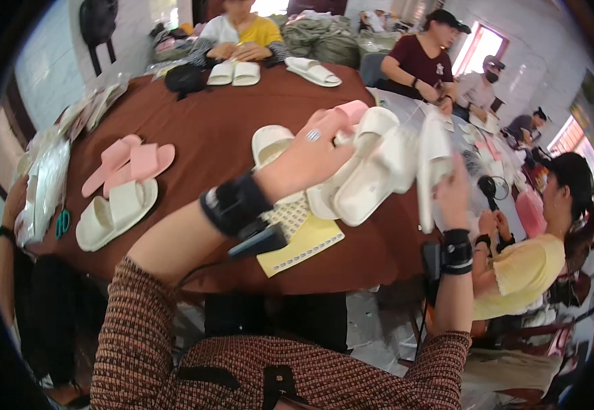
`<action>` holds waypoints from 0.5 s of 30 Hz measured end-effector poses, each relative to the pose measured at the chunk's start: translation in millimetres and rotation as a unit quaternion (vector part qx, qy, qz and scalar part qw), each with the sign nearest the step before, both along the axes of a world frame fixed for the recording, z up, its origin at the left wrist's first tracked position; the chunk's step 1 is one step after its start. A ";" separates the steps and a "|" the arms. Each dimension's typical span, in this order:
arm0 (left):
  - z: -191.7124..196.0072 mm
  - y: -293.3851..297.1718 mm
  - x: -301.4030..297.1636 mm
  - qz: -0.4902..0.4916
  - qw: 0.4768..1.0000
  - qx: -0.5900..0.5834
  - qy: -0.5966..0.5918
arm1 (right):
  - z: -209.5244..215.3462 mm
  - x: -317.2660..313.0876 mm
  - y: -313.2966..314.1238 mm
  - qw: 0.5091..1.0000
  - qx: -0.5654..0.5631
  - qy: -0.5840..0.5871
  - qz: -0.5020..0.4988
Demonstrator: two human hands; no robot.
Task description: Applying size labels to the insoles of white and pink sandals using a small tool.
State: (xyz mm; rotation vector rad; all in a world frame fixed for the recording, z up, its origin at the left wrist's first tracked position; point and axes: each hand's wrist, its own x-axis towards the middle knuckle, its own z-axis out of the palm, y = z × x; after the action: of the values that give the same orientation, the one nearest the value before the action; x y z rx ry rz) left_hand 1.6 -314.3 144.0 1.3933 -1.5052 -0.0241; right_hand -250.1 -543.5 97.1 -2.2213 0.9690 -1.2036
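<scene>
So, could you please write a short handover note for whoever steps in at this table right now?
Left hand: raised over the table, gripping white slippers with a pink one at the fingertips.
Right hand: holds a single white slipper upright, beside the bunch.
On the brown table: one white slipper behind the left hand, a yellow sheet under the left wrist, a pink pair and a white pair to the left, scissors by clear bags.
Done: two pairs lie side by side on the left.
Left: the slippers in hand are not yet set down.
</scene>
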 end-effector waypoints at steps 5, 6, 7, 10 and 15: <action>-30.7 80.2 35.0 0.025 0.992 0.051 -0.111 | -71.1 -10.0 31.2 0.994 0.072 0.048 0.068; -28.9 94.0 41.2 0.034 0.993 0.071 -0.091 | -68.2 -17.9 40.8 0.995 0.071 0.045 0.059; -25.1 113.9 50.4 0.057 0.991 0.096 -0.077 | -72.1 -12.7 46.5 0.995 0.066 0.017 0.071; -21.3 167.4 72.1 0.160 0.980 0.101 -0.058 | -69.9 -4.4 79.5 0.995 -0.012 0.000 0.095; -41.3 266.4 106.8 0.330 0.933 0.110 -0.090 | -49.0 30.4 144.0 0.966 -0.158 0.142 0.150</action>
State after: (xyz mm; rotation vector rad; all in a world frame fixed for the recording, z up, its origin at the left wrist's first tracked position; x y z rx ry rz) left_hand 108.5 -47.9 102.7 2.0745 -1.1293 0.3727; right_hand -219.7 -399.4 48.1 -2.7293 0.5300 -0.9725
